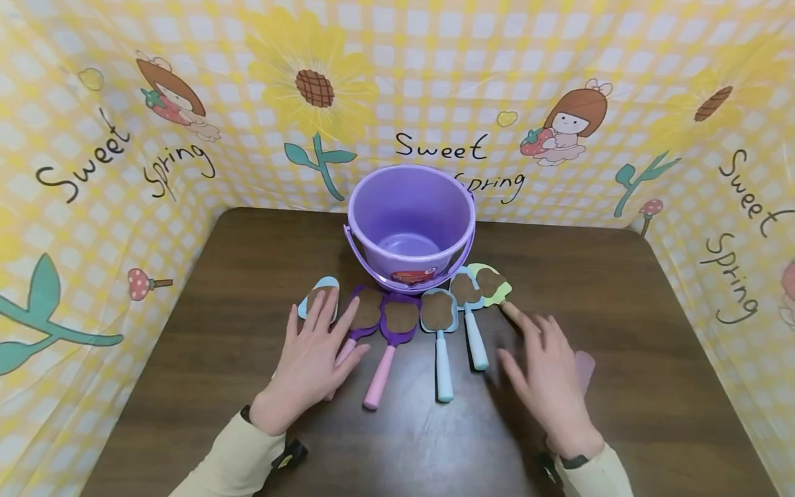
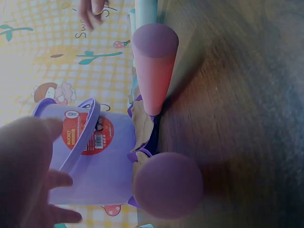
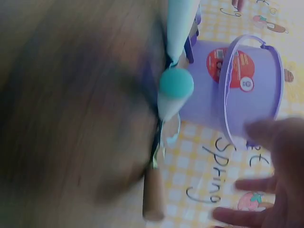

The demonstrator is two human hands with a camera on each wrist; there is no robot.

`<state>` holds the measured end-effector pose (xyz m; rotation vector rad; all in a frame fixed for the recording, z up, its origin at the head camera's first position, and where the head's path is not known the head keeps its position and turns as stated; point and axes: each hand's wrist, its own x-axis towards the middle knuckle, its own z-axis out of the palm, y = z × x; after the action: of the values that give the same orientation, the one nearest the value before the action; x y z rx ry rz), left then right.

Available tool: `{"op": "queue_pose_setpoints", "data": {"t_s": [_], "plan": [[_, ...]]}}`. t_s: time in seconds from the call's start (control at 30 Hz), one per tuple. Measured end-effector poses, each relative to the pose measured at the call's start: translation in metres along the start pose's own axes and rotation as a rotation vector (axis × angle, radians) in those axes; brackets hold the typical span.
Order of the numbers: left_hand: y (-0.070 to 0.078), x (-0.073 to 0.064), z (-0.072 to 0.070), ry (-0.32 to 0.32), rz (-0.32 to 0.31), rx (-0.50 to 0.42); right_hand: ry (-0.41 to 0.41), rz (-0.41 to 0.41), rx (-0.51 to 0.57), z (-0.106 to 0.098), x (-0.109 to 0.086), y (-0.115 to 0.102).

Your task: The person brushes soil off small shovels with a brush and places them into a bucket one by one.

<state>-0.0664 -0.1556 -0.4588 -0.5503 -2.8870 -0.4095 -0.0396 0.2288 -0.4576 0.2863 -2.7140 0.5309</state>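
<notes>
Several small paddle-shaped tools, with flat brown faces in coloured frames, lie fanned out before a purple bucket (image 1: 406, 207). My left hand (image 1: 308, 355), fingers spread, hovers over a light-blue-framed paddle (image 1: 321, 284) and covers part of a purple-framed paddle (image 1: 368, 310) with a pink handle. Beside it lies another purple-framed paddle (image 1: 400, 317). In the middle are two light blue paddles, one nearer (image 1: 439, 310) and one farther right (image 1: 475, 338). My right hand (image 1: 549, 366), fingers loosely bent, is above the tan handle of a green-framed paddle (image 1: 495, 284).
A mauve rounded piece (image 1: 584, 369) shows beyond the right hand's outer side. The dark wooden table (image 1: 248, 255) is enclosed by yellow checked cloth (image 1: 428, 76) at the back and sides. The bucket's handle (image 2: 80, 147) hangs down on its near side.
</notes>
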Motion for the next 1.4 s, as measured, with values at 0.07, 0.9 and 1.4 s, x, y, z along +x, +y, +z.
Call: {"op": "queue_pose_setpoints", "data": {"t_s": [0.07,0.9,1.4], "plan": [[0.001,0.001,0.0,0.062,0.002,-0.04,0.023,0.056,-0.034,-0.011,-0.006,0.006],[-0.004,-0.003,-0.004,0.144,0.0,-0.021,-0.575,0.495,-0.153,-0.034,-0.037,0.042],[0.007,-0.001,-0.006,0.096,0.023,-0.019,-0.219,0.431,-0.167,-0.027,-0.035,0.049]]}}
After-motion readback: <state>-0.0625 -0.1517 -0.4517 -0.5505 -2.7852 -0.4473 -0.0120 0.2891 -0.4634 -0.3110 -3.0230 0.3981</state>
